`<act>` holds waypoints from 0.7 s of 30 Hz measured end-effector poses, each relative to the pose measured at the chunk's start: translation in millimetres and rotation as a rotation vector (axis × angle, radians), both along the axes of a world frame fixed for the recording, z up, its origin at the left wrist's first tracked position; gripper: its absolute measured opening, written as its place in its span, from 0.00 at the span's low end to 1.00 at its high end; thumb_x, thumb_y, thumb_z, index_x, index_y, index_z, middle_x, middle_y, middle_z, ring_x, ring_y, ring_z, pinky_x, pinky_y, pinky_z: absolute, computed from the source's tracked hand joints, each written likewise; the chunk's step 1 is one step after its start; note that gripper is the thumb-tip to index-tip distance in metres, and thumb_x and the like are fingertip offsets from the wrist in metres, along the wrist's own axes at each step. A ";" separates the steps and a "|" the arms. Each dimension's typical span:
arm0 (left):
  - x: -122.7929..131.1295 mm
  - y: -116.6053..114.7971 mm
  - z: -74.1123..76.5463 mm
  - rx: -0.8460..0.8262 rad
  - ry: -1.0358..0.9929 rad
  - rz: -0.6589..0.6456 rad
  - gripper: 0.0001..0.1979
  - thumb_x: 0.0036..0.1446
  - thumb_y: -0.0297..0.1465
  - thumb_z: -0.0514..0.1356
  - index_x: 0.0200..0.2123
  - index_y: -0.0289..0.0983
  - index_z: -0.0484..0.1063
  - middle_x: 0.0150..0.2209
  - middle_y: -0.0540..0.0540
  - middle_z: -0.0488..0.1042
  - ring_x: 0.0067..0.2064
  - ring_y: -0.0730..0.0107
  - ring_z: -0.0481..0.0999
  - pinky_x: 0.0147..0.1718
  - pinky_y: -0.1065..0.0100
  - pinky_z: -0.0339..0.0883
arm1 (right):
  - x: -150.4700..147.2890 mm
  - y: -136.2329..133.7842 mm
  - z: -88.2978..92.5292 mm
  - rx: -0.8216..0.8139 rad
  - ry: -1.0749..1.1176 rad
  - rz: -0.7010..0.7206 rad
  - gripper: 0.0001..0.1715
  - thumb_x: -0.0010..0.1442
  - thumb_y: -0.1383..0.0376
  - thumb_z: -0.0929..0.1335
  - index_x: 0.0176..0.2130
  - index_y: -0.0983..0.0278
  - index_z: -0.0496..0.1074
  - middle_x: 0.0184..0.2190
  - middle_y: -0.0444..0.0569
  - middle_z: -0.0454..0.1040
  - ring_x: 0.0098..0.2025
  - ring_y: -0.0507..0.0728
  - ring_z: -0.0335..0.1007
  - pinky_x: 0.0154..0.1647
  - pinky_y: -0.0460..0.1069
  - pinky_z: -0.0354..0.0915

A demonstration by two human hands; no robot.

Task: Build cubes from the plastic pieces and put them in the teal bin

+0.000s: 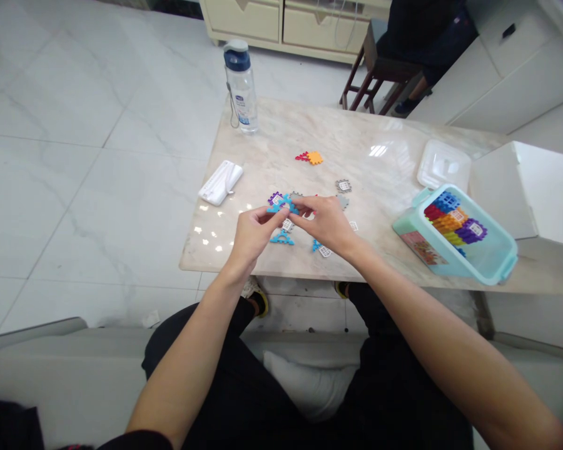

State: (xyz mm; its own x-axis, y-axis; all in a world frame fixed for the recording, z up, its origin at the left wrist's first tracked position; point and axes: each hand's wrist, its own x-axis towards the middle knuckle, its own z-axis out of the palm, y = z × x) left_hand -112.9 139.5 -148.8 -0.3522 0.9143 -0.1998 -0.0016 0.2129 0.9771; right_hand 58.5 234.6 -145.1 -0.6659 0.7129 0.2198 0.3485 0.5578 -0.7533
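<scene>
Between my two hands, above the table, is a blue toothed building piece with an arched cut-out. My left hand pinches its left end, while my right hand grips the right side. Below and around them lie a purple toothed piece, a second blue arched piece and several white window pieces. A grey toothed piece with a window rests to the right. Farther back, a red piece touches an orange one. My right hand partly hides some pieces under it.
On the marble-topped table stand a water bottle, a white packet, a turquoise bin of colourful pieces, a clear lid and a white box. Beyond the table, a person sits on a dark stool.
</scene>
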 end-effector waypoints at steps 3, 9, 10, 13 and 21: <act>-6.7 1.9 -4.2 0.003 0.006 0.001 0.22 0.59 0.50 0.72 0.42 0.37 0.84 0.40 0.43 0.86 0.38 0.64 0.82 0.38 0.67 0.73 | -0.3 -0.9 0.3 0.040 -0.133 0.015 0.10 0.72 0.63 0.72 0.47 0.65 0.85 0.36 0.48 0.86 0.36 0.55 0.80 0.42 0.48 0.69; -23.4 -4.7 0.3 -0.146 0.391 0.009 0.15 0.69 0.44 0.63 0.46 0.41 0.81 0.45 0.42 0.88 0.40 0.60 0.85 0.43 0.61 0.75 | 6.7 -11.8 -14.2 0.088 -0.504 -0.056 0.16 0.75 0.56 0.71 0.50 0.63 0.85 0.41 0.51 0.86 0.43 0.58 0.82 0.47 0.50 0.67; -23.9 -6.5 3.4 -0.171 0.526 0.025 0.13 0.69 0.43 0.62 0.45 0.42 0.82 0.44 0.43 0.88 0.41 0.57 0.85 0.44 0.60 0.74 | 8.6 -15.0 -18.0 0.105 -0.585 -0.029 0.17 0.76 0.55 0.70 0.50 0.63 0.85 0.43 0.52 0.86 0.45 0.59 0.82 0.47 0.50 0.68; -22.3 -9.0 12.2 -0.238 0.805 0.055 0.11 0.70 0.41 0.61 0.47 0.45 0.82 0.44 0.44 0.88 0.45 0.51 0.86 0.48 0.55 0.73 | 13.3 -24.2 -28.0 0.181 -0.797 0.091 0.20 0.78 0.55 0.67 0.51 0.64 0.84 0.47 0.56 0.85 0.52 0.63 0.80 0.50 0.51 0.68; -20.6 -6.0 14.6 -0.260 0.889 0.035 0.12 0.73 0.41 0.58 0.47 0.47 0.82 0.46 0.46 0.88 0.46 0.52 0.86 0.48 0.56 0.74 | -7.2 -37.3 -35.5 0.240 -0.966 0.208 0.19 0.78 0.57 0.67 0.50 0.65 0.83 0.51 0.60 0.83 0.56 0.66 0.76 0.51 0.55 0.70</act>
